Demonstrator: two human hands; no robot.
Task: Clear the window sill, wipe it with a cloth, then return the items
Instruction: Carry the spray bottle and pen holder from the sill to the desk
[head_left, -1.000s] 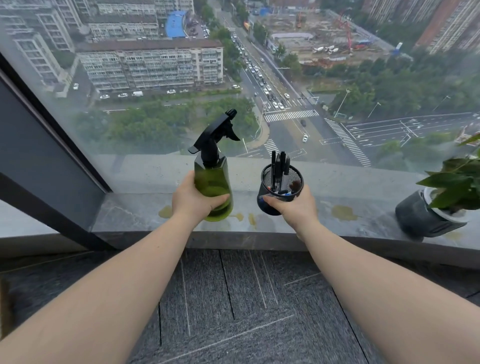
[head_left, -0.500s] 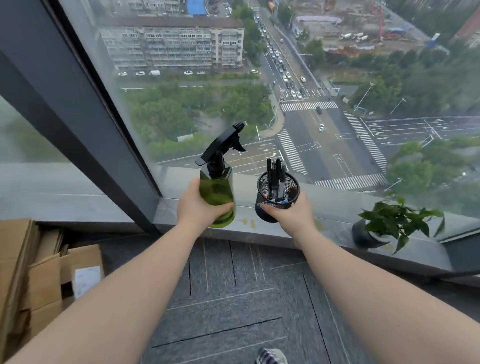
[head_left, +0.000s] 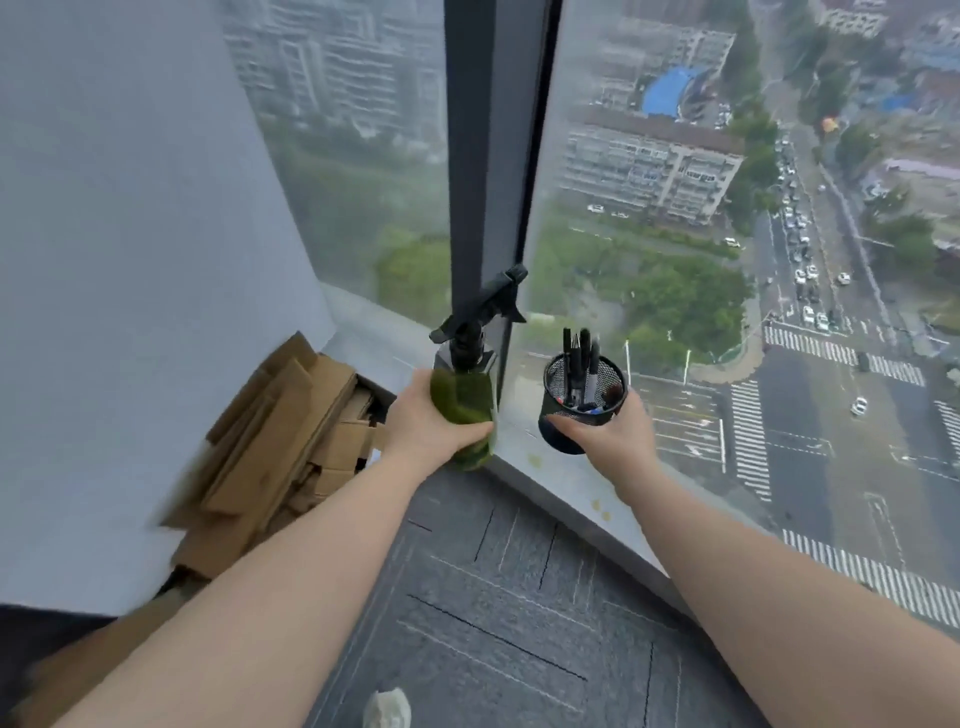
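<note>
Gripping the green spray bottle (head_left: 464, 402) around its body, the left hand (head_left: 423, 423) holds it upright in the air, with the thumb across the front and the black trigger head rising in front of the dark window frame (head_left: 491, 156). The bottle's base hangs just off the inner edge of the window sill (head_left: 558, 483), above where sill and carpet meet; it looks lifted rather than resting, though motion blur smears its lower part.

The right hand (head_left: 610, 434) wraps its fingers around the lower wall of the black mesh pen holder (head_left: 582, 400), with the thumb lying across the near side. The holder is carried upright above the sill, close beside the bottle but not touching it. Several dark pens (head_left: 579, 358) stand in it, and their tips rise past the rim. A blue cap shows low inside the mesh.

The grey sill runs along the glass from the corner toward the lower right, and a few yellowish spots (head_left: 600, 509) lie on it near the right forearm. Flattened cardboard boxes (head_left: 291, 441) are stacked on the floor against the pale wall (head_left: 130, 260) at the left, just beside the left forearm. Grey carpet tiles (head_left: 509, 613) cover the floor below both arms. A small pale blurred object (head_left: 387, 706) sits at the bottom edge, and what it is cannot be told.
</note>
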